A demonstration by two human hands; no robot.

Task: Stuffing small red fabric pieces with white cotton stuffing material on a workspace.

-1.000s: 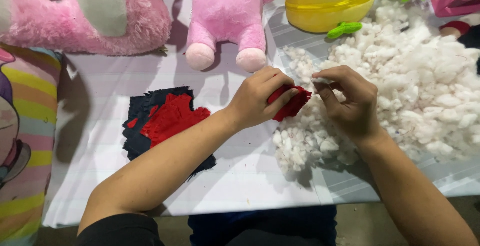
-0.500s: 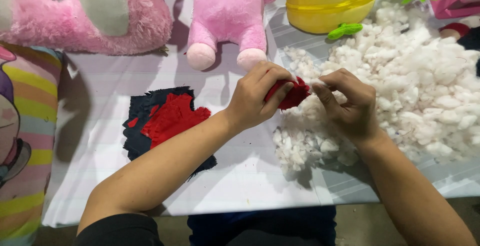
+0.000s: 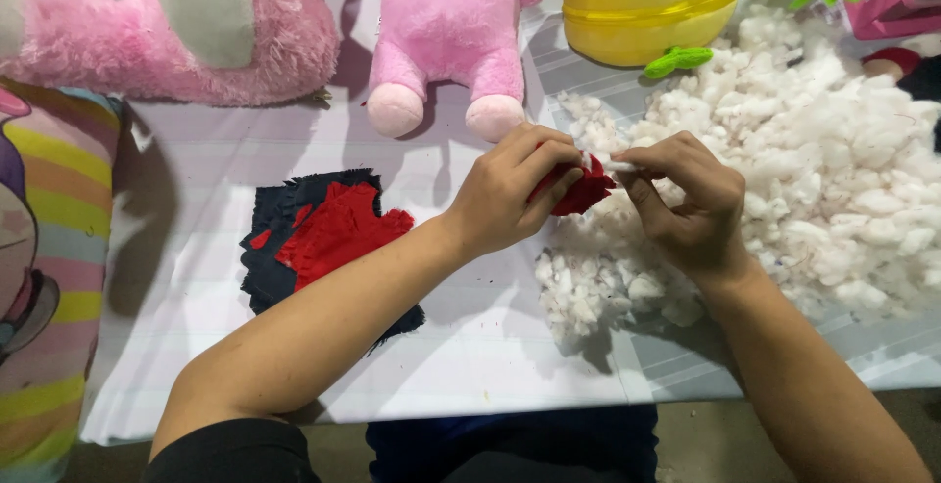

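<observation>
On the white table cover (image 3: pixel 196 277) a big pile of white stuffing (image 3: pixel 833 179) lies at the right, pink plush toys (image 3: pixel 446 22) sit at the far edge, and flat red and dark cloth pieces (image 3: pixel 328 238) lie near the middle. Above the pile's left edge, the left hand (image 3: pixel 505 194) has its fingers closed around a small red cloth piece (image 3: pixel 583 194). The right hand (image 3: pixel 691 203) pinches a little white tuft (image 3: pixel 616 163) between thumb and fingertips, touching the red piece.

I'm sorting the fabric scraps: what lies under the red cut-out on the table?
The red cut-out lies on a dark navy fabric piece, whose frayed edges show around it. The left forearm covers its lower right part; whatever lies beneath the navy is hidden.
</observation>
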